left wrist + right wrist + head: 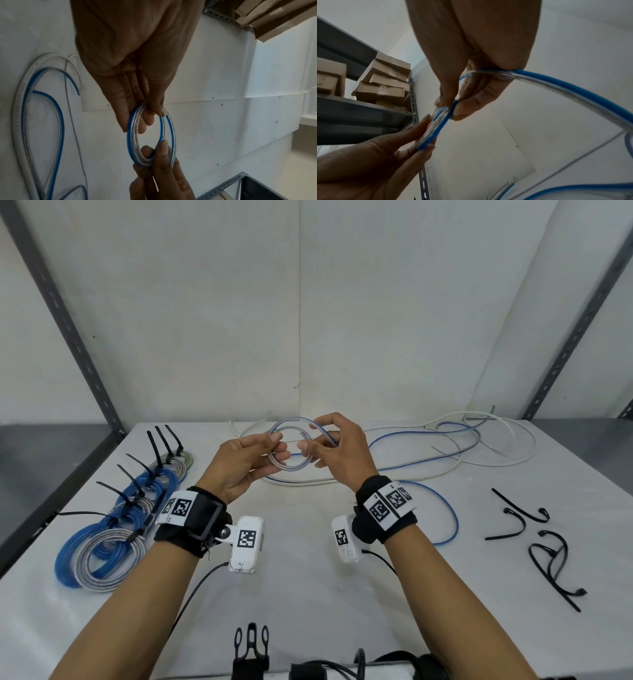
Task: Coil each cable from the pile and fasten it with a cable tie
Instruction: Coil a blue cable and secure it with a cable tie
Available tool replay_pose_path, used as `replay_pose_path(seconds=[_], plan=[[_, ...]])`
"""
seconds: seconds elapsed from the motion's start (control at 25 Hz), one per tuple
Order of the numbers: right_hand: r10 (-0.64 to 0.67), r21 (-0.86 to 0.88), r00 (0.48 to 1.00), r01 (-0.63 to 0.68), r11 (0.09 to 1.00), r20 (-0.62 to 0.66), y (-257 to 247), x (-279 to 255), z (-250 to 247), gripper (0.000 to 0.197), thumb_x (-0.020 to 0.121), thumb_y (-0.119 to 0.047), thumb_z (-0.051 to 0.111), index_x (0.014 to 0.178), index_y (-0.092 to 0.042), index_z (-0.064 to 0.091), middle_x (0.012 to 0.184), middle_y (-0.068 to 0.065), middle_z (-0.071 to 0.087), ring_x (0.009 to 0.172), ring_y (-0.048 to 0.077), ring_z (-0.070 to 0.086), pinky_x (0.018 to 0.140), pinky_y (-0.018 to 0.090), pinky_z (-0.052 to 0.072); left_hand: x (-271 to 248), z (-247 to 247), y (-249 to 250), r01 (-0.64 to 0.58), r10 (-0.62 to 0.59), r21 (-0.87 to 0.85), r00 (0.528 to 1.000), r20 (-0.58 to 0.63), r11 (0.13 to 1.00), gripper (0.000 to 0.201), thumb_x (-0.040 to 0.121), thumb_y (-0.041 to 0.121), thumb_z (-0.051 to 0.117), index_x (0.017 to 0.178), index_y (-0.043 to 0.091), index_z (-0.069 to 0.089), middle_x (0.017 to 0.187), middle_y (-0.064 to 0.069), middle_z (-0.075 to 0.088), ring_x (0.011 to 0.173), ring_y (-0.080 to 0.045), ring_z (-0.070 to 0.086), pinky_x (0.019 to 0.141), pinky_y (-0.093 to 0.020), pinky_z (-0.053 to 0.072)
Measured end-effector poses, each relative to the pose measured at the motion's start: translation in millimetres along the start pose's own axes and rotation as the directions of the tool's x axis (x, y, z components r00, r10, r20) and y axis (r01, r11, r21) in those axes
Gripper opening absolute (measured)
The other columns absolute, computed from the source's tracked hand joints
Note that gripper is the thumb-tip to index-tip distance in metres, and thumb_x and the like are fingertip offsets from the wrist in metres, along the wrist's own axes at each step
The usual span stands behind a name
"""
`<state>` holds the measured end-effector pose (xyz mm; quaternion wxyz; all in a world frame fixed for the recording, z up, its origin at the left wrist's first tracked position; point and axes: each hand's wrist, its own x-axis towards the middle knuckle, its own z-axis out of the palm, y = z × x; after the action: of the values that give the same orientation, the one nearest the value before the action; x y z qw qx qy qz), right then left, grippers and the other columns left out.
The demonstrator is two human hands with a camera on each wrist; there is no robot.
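Observation:
A small coil (291, 465) of clear cable with a blue stripe hangs in the air above the table's middle, held between both hands. My left hand (279, 446) pinches its left side between thumb and fingers. My right hand (310, 436) pinches the right side, and the cable's uncoiled tail (452, 515) passes through its palm and down to the table. The left wrist view shows the coil (131, 135) as a double ring under the left hand (150, 113). In the right wrist view the right hand (450, 106) grips the coil (436, 128) and the tail (556, 83) arcs off right.
Finished blue and silver coils (130, 508), each with a black tie, lie in a row at the left. Loose white and blue cables (455, 440) sprawl at the back right. Several black cable ties (544, 556) lie at the right. Grey shelf posts (68, 320) flank the table.

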<state>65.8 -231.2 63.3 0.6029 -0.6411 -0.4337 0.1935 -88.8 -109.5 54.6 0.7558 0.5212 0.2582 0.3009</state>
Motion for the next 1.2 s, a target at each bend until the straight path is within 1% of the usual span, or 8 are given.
replay_pose_path(seconds=[0.2,0.28,0.36,0.52,0.72,0.88,1.04,1.2], plan=[[-0.082,0.062,0.990,0.090,0.994,-0.117,1.8,-0.2,2.6,0.014,0.086,-0.016,0.080,0.087,-0.014,0.067,0.075,0.008,0.075,0.064,0.016,0.067,0.055,0.026,0.052,-1.3,-6.8,1.0,0.005,-0.011,0.098,0.998,0.060,0.995,0.026,0.083,0.026,0.076,0.099,0.006,0.074,0.093,-0.008,0.076,0.088,-0.021,0.074,0.076,-0.029,0.061],[-0.087,0.034,0.996,0.088,0.995,-0.028,3.5,2.0,-2.8,0.013,0.085,-0.015,0.081,0.082,-0.013,0.069,0.074,0.007,0.075,0.064,0.015,0.066,0.054,0.025,0.050,-2.9,-10.4,5.5,-0.055,0.017,0.295,0.991,0.129,0.954,0.023,0.088,0.022,0.076,0.104,0.005,0.075,0.098,-0.012,0.077,0.093,-0.024,0.073,0.083,-0.033,0.062],[-0.061,-0.034,0.988,0.067,0.997,0.139,3.6,1.2,-7.1,0.014,0.083,-0.015,0.083,0.080,-0.013,0.069,0.074,0.008,0.075,0.062,0.015,0.065,0.055,0.026,0.050,-5.5,-8.8,11.5,-0.154,0.047,0.500,0.975,0.219,0.852,0.024,0.086,0.019,0.079,0.109,0.010,0.077,0.098,-0.014,0.078,0.090,-0.022,0.075,0.083,-0.034,0.062],[-0.029,-0.128,0.945,0.075,0.989,0.326,-3.2,-3.5,-12.0,0.015,0.081,-0.013,0.084,0.082,-0.007,0.070,0.078,0.015,0.076,0.064,0.015,0.064,0.058,0.026,0.051,-13.1,-0.1,18.1,-0.241,0.009,0.680,0.945,0.327,0.692,0.012,0.085,0.017,0.082,0.090,0.007,0.080,0.081,-0.017,0.076,0.072,-0.015,0.070,0.076,-0.035,0.057],[-0.008,-0.128,0.923,0.061,0.990,0.385,-8.1,-4.8,-19.9,0.018,0.081,-0.012,0.084,0.082,-0.001,0.070,0.071,0.012,0.073,0.059,0.011,0.059,0.057,0.023,0.048,-19.2,0.3,24.3,-0.219,-0.031,0.659,0.938,0.345,0.719,0.013,0.082,0.020,0.084,0.092,0.012,0.081,0.084,-0.019,0.076,0.079,-0.023,0.073,0.080,-0.040,0.061],[0.005,-0.110,0.927,0.039,0.993,0.374,-7.5,-5.8,-16.9,0.017,0.082,-0.011,0.083,0.086,0.000,0.071,0.076,0.014,0.074,0.062,0.011,0.062,0.057,0.022,0.049,-20.7,-0.1,26.0,-0.226,-0.012,0.633,0.937,0.348,0.740,0.013,0.085,0.016,0.079,0.092,0.005,0.079,0.081,-0.019,0.076,0.074,-0.023,0.073,0.079,-0.040,0.061],[-0.016,-0.065,0.946,0.039,0.997,0.325,-9.2,-7.2,-14.5,0.015,0.092,-0.017,0.074,0.102,-0.006,0.076,0.087,0.015,0.076,0.074,0.014,0.070,0.059,0.023,0.053,-18.9,-1.0,24.4,-0.237,0.066,0.612,0.955,0.288,0.755,0.011,0.088,0.012,0.076,0.096,0.003,0.078,0.082,-0.017,0.077,0.076,-0.023,0.075,0.077,-0.038,0.063],[-0.095,-0.078,0.986,0.106,0.991,0.135,-7.3,-3.5,-7.3,0.018,0.095,-0.022,0.070,0.098,-0.006,0.078,0.081,0.006,0.075,0.075,0.015,0.072,0.056,0.025,0.052,-17.9,-1.5,24.3,-0.250,0.125,0.518,0.956,0.265,0.818,0.008,0.090,0.012,0.074,0.095,0.006,0.077,0.081,-0.014,0.075,0.073,-0.023,0.074,0.076,-0.039,0.063]])
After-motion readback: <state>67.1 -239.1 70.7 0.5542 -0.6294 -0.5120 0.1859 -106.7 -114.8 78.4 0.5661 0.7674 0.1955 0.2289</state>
